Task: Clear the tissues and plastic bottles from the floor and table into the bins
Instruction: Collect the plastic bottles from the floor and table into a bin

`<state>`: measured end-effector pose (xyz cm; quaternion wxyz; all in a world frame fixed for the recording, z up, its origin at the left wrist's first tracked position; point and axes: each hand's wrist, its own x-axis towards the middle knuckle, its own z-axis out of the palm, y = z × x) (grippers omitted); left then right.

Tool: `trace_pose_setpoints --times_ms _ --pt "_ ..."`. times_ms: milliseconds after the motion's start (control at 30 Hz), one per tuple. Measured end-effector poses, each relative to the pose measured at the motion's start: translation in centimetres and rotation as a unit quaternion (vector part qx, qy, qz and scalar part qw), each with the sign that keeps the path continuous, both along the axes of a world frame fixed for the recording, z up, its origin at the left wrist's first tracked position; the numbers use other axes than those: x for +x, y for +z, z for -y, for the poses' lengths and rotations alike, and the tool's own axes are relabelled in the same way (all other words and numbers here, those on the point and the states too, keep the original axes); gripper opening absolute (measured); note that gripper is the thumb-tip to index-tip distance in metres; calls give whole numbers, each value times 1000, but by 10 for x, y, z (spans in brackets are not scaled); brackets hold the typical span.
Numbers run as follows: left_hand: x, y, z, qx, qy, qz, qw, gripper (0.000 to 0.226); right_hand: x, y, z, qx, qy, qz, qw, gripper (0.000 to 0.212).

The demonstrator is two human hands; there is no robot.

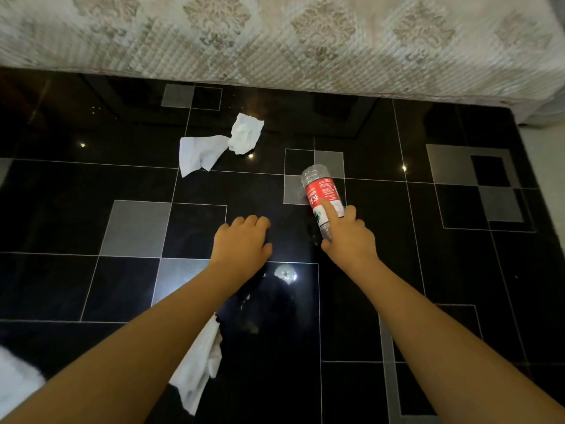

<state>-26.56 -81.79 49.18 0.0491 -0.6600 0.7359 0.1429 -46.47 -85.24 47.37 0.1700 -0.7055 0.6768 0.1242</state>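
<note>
Gripping the bottle (321,194) near its lower body, the right hand (351,237) lies over it with the index finger stretched along the red label and the thumb tucked beneath; the remaining fingers curl round the far side. This hold suits a lift from the floor (458,286), judged to be the step in hand. The bottle lies on its side at about 1 o'clock from frame centre, base pointing to 11 o'clock, toward the bed (305,41). Its neck end is hidden under the hand, so whether a cap is fitted cannot be told.

The left hand (241,243) hovers at frame centre, palm down, fingers loosely bent and holding nothing. Whether it touches the tiles cannot be told.

Bottle appearance: clear ribbed plastic, red-and-white printed label round the middle, apparently empty, so light to lift.

Two crumpled tissues (220,145) lie touching each other at 11 o'clock, well apart from both hands. A third tissue (198,371) lies at 7 o'clock, partly hidden by the left forearm. No bin is in view.
</note>
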Motion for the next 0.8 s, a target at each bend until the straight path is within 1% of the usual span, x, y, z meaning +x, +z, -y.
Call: trace_pose_setpoints --times_ms 233,400,500,600,700,800 --pt "3 32 -46 -17 -35 17 999 42 -4 48 -64 -53 -4 9 999 70" --pt "-5 62 -99 -41 -88 18 995 44 -15 82 -138 -69 -57 20 996 67" --pt "-14 79 -136 -54 -118 8 992 47 -26 101 -188 -59 -82 29 994 67" --pt "-26 90 -173 -58 -143 -20 988 54 -41 114 -237 -39 -94 35 994 67" --pt "-42 92 -204 -48 -163 -24 985 60 -57 121 -278 -23 -111 17 993 67" --pt "-62 86 -232 -43 -174 -16 984 62 -76 123 -314 -12 -125 -2 992 68"
